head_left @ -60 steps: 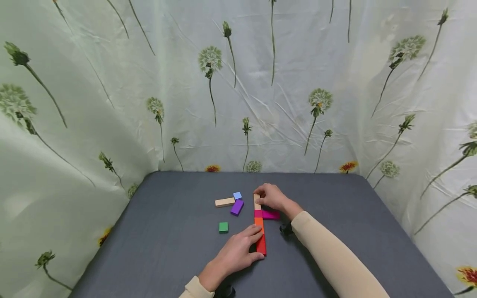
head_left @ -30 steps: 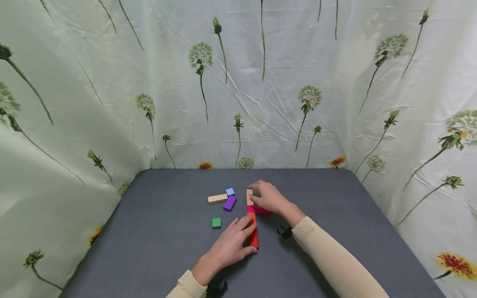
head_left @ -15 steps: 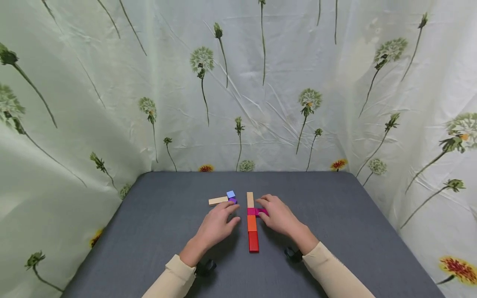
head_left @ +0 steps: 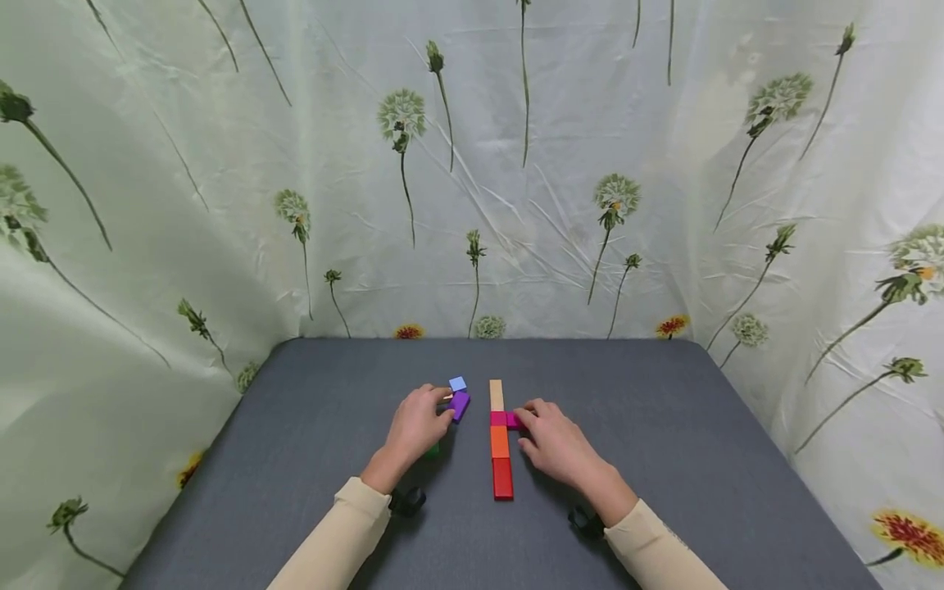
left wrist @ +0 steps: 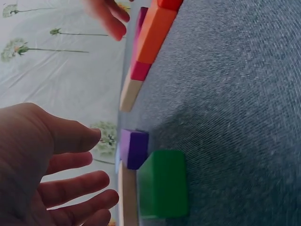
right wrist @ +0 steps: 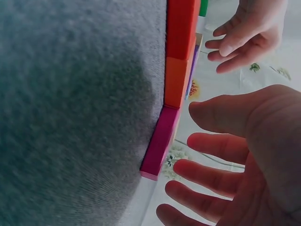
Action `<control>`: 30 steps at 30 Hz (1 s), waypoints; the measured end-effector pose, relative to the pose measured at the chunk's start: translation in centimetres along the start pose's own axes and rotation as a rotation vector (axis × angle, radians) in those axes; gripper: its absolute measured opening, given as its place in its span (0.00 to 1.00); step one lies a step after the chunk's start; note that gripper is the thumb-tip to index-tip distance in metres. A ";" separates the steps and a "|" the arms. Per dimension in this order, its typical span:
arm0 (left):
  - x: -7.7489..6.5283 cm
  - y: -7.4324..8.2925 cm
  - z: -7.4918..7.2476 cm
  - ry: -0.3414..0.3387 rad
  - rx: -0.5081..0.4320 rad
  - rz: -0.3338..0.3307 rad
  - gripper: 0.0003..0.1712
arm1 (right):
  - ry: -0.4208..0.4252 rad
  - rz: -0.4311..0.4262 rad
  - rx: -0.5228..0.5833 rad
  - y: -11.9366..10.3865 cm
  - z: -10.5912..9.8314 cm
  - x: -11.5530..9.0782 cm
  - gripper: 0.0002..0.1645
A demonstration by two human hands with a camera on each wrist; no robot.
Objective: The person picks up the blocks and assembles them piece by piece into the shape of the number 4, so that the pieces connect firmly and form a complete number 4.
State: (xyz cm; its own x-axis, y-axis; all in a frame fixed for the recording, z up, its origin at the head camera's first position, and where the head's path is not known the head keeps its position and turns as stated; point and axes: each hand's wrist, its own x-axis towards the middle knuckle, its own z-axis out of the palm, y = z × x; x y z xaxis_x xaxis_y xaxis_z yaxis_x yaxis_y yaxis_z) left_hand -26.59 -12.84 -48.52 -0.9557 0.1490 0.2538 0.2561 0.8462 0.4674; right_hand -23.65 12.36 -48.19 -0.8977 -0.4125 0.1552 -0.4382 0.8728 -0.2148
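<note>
My left hand (head_left: 413,424) hovers over the loose blocks with its fingers spread. Just past its fingertips lie a purple block (head_left: 460,406) and a light blue block (head_left: 458,383). Beneath it, a green block (left wrist: 164,186) and a long plain wooden block (left wrist: 128,195) show in the left wrist view. My right hand (head_left: 559,442), fingers loosely bent and apart, is over the magenta block (right wrist: 161,141), which points right from the row. That row holds a red block (head_left: 502,478), an orange block (head_left: 499,442), a pink block (head_left: 498,419) and a plain wooden block (head_left: 496,395), end to end.
The blocks lie on a dark grey cloth-covered table (head_left: 627,385). Behind it and at both sides hangs a white curtain (head_left: 546,205) printed with dandelions. A dark wrist camera (head_left: 408,501) sits under the left wrist, another (head_left: 585,522) under the right.
My left hand has left the red and orange blocks and moved left and away, over the loose ones. My right hand has released the row's wooden block and come nearer, to the magenta block.
</note>
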 end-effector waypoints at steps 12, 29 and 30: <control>0.8 0.3 1.6 0.000 -0.004 -0.054 0.24 | -0.012 -0.043 -0.100 -0.1 0.9 -0.1 0.29; 1.9 0.5 2.7 0.067 -0.021 -0.162 0.20 | -0.037 -0.080 -0.186 -0.1 0.8 -0.4 0.33; 1.9 0.5 2.8 0.070 -0.018 -0.159 0.21 | -0.042 -0.076 -0.187 -0.2 0.8 -0.4 0.34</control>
State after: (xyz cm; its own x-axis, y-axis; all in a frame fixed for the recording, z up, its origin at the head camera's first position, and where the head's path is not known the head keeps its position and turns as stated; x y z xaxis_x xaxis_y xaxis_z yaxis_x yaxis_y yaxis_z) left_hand -28.63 -10.73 -50.15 -0.9722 -0.0222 0.2332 0.1057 0.8468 0.5214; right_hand -23.24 12.15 -48.98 -0.8653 -0.4858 0.1232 -0.4917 0.8705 -0.0212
